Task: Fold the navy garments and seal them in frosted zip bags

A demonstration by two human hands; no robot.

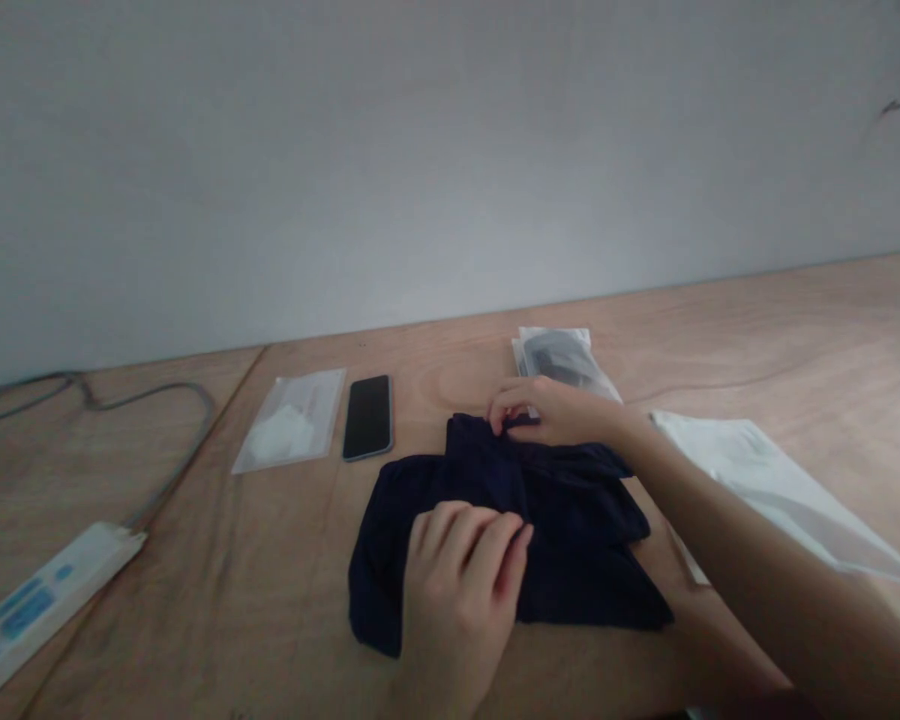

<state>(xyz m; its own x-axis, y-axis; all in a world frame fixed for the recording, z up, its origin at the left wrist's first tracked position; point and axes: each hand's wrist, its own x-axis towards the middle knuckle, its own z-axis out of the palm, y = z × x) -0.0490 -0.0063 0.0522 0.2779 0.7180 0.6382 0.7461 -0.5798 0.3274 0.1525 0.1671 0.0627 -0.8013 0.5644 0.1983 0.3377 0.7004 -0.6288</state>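
Note:
A dark navy cloth garment [570,570] lies partly folded and creased on the wooden table in front of me. At its far edge, my right hand [536,408] pinches a bit of the fabric between thumb and fingers. My left hand [465,580] rests over the near middle of the cloth. Its fingers are curled, with thumb and forefinger close together on the fabric. The cloth beneath my left hand is hidden.
A black-screened phone [368,417] and a clear bag with something white inside [291,420] lie to the left. Behind my right hand are packets in clear film [562,352]. A white bagged item [750,475] lies right. A power strip [49,600] with a grey cable sits far left.

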